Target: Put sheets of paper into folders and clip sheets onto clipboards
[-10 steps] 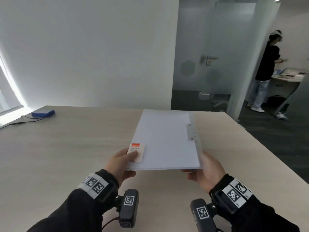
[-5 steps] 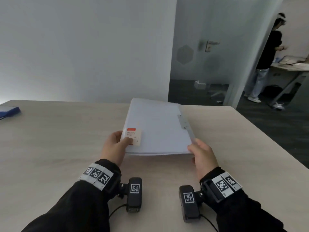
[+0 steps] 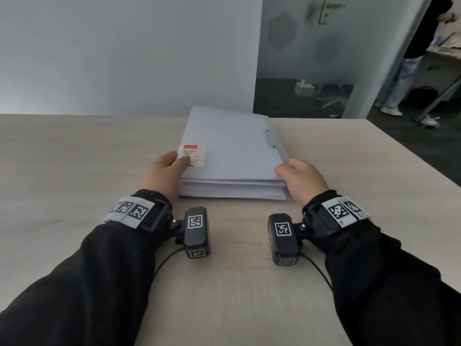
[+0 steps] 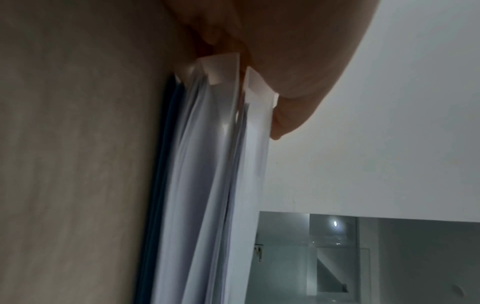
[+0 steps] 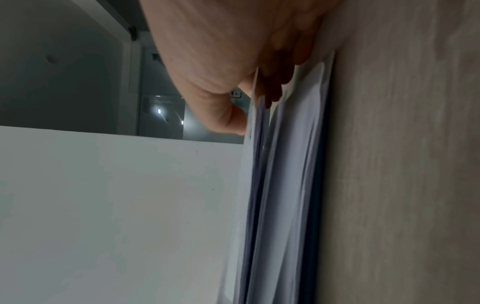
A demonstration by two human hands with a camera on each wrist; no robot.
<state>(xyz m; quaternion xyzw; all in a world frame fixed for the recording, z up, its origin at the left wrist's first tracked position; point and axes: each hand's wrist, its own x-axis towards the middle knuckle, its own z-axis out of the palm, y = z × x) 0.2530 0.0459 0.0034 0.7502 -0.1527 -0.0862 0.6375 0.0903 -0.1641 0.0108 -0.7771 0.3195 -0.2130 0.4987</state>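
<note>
A translucent white folder (image 3: 232,151) with an orange-and-white label (image 3: 193,156) and a metal fastener strip (image 3: 270,139) lies on top of a stack of similar folders (image 3: 232,189) on the table. My left hand (image 3: 166,171) pinches its near left corner, thumb on the label. In the left wrist view the thumb (image 4: 285,72) presses on the folder's edge (image 4: 257,144). My right hand (image 3: 300,179) pinches the near right corner. In the right wrist view its fingers (image 5: 272,90) are tucked between the top folder (image 5: 255,164) and the stack (image 5: 293,164).
The light wood table (image 3: 74,171) stretches left and toward me; its right edge (image 3: 411,156) runs diagonally beside the stack. A white wall stands behind the table. A frosted glass door (image 3: 311,46) and a standing person (image 3: 409,71) are far back right.
The folder held in both hands has come down from above the table and now lies on the stack. Both hands keep their hold on its near corners.
</note>
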